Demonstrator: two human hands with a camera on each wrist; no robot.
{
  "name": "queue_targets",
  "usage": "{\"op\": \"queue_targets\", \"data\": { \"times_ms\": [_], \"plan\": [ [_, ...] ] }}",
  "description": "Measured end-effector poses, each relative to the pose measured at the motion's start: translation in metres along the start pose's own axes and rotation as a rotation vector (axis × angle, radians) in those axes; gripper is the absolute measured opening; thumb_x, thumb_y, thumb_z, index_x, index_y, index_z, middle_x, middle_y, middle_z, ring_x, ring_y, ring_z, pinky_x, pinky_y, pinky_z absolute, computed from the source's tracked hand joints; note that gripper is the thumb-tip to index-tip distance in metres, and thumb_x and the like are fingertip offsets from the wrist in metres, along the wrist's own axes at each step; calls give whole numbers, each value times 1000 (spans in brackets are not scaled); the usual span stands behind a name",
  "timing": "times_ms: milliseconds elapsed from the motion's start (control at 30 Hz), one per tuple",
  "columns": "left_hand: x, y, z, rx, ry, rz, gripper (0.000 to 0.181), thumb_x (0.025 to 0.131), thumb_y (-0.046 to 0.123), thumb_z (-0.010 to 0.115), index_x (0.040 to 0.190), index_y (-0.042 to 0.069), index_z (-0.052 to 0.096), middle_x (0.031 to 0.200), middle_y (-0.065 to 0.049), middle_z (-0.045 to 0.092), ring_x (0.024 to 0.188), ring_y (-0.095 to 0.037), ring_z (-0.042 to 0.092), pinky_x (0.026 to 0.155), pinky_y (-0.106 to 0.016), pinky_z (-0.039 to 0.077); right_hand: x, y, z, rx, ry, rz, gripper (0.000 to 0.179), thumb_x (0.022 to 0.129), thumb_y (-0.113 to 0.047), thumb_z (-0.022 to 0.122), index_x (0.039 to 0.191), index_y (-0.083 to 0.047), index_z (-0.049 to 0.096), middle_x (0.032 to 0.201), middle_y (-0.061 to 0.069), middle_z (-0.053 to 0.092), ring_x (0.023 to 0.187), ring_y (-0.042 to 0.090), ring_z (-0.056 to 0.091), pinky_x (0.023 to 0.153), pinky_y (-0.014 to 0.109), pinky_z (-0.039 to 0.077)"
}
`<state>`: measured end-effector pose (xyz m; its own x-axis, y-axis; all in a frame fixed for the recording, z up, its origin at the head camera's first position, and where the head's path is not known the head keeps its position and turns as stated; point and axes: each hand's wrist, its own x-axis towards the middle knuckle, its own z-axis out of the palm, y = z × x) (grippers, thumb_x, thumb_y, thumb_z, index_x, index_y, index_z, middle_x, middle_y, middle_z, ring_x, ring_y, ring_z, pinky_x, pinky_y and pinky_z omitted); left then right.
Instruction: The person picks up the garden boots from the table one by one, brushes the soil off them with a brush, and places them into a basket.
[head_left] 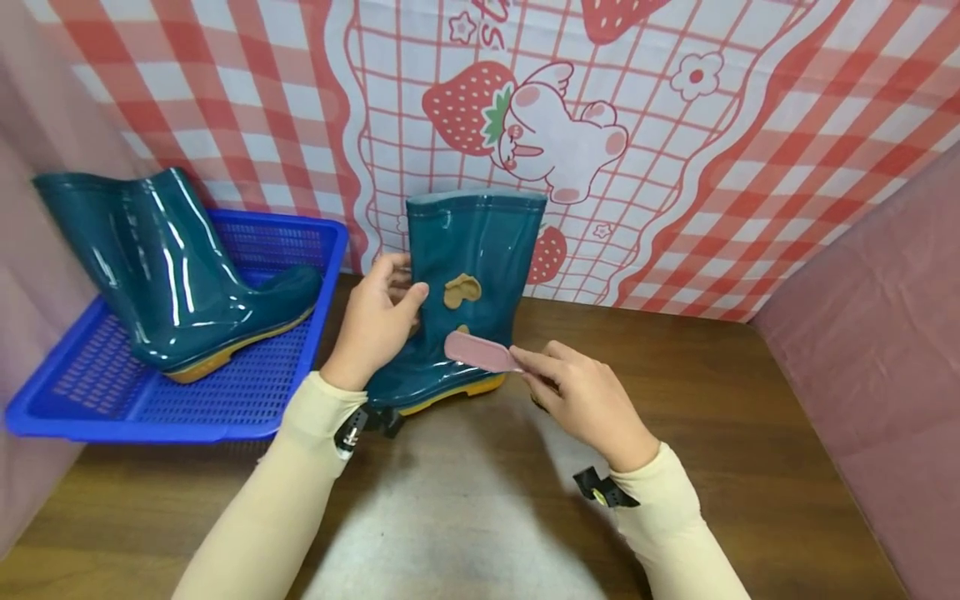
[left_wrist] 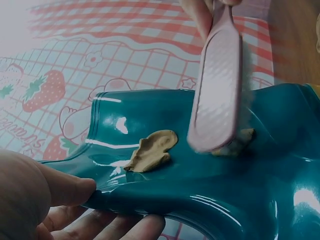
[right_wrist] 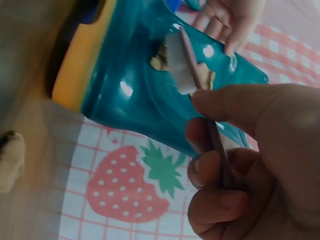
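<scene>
A dark green rubber boot (head_left: 480,242) with a yellow sole stands upright on the table. My left hand (head_left: 381,321) holds the side of its shaft, thumb in front and fingers behind. Two tan, mud-like patches stick to the boot; the upper patch (left_wrist: 152,151) is in plain sight, the lower patch (left_wrist: 240,142) partly hidden. My right hand (head_left: 581,396) grips the handle of a pink brush (head_left: 480,352). In the right wrist view its pale bristles (right_wrist: 179,62) face the boot, right at the lower patch.
A blue plastic basket (head_left: 258,429) stands on the left, with a second green boot (head_left: 172,275) in it. Behind hangs a red-and-white strawberry cloth (head_left: 697,150). A tan lump (right_wrist: 11,160) lies on the wooden table (head_left: 720,400), near the boot's sole.
</scene>
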<state>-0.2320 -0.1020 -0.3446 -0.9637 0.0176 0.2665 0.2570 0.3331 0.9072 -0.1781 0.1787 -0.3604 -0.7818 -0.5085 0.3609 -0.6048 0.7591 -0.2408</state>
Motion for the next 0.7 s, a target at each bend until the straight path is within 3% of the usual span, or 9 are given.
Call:
{"op": "queue_targets", "data": {
  "times_ms": [700],
  "plan": [
    [0,1,1,36,4,18,42,105,16,61,144,4,50,129,-19,65,107,-31,68,82,-48,60,-7,7,-24,12,-129,64,33,89,-20,81,121,-17,79,86,-7,67,65,8,51,54,26,43]
  ]
}}
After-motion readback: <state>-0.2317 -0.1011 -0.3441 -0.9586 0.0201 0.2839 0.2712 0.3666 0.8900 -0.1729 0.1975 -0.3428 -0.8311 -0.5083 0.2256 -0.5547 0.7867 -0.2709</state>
